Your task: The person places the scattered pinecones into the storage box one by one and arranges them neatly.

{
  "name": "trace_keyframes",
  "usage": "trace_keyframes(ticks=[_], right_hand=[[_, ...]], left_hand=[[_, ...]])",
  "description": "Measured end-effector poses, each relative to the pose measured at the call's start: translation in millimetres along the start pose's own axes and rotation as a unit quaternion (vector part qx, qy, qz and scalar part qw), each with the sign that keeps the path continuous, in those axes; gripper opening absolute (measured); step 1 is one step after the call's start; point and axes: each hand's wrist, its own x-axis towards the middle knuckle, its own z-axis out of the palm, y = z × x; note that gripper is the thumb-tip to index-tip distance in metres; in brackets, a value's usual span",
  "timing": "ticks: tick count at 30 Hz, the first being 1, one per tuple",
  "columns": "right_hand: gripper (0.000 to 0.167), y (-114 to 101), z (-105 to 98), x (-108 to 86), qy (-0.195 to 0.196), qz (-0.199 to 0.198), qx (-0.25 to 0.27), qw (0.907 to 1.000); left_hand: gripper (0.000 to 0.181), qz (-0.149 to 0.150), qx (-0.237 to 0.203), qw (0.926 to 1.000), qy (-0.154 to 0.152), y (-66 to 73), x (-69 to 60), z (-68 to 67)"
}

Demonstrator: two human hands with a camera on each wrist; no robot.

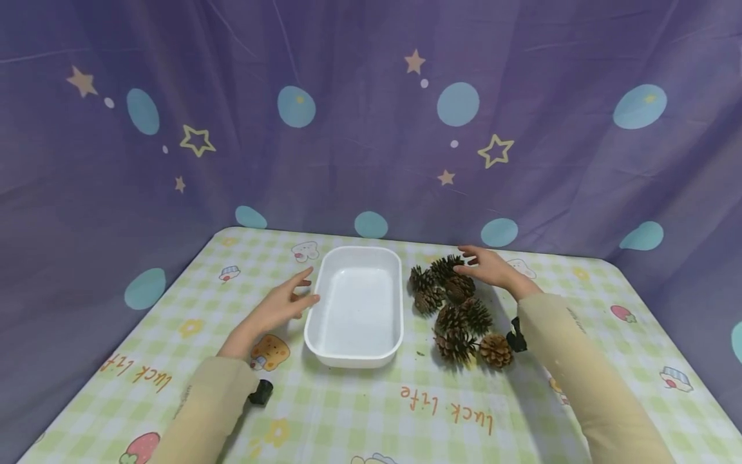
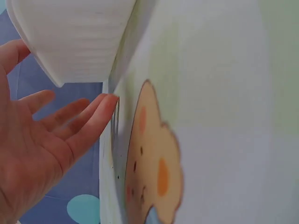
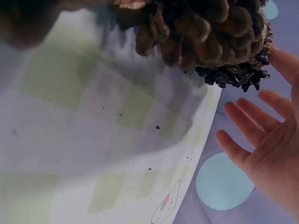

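A white rectangular plastic tray (image 1: 355, 357) sits near the middle of the table with nothing in it. To its left is my left hand (image 1: 280, 304), fingers spread and thumb at the tray's rim; in the left wrist view the hand (image 2: 51, 135) holds nothing. Several brown pine cones (image 1: 455, 341) lie in a group to the tray's right. My right hand (image 1: 489, 267) hovers beside the far cones, fingers extended. In the right wrist view its thumb overlaps the edge of a pine cone (image 3: 205, 32); whether it touches cannot be told.
The table wears a green-and-white checked cloth (image 1: 336, 419) with printed cartoons and lettering. Behind its far edge hangs a purple curtain (image 1: 371, 161) with stars and blue ovals. Small dark crumbs (image 3: 158, 127) are scattered on the cloth near the cones.
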Motion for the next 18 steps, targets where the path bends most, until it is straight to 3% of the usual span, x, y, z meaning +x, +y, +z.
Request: trace_keyframes(ticks=[5,11,18], right_hand=[[0.063,0,2,4.5,-0.022,0.006,0.001,0.9997],[0.062,0,4,8.0,-0.034,0.009,-0.007,0.9993],[0.06,-1,4,10.0,-0.018,0.008,-0.021,0.9996]], left_hand=[[0.07,0.0,-0.076,0.997,-0.016,0.4,0.6,6.8],[0.065,-0.002,-0.171,0.9847,-0.035,1.3,0.0,11.4],[0.061,0.007,-0.202,0.9788,-0.033,0.5,2.1,13.1]])
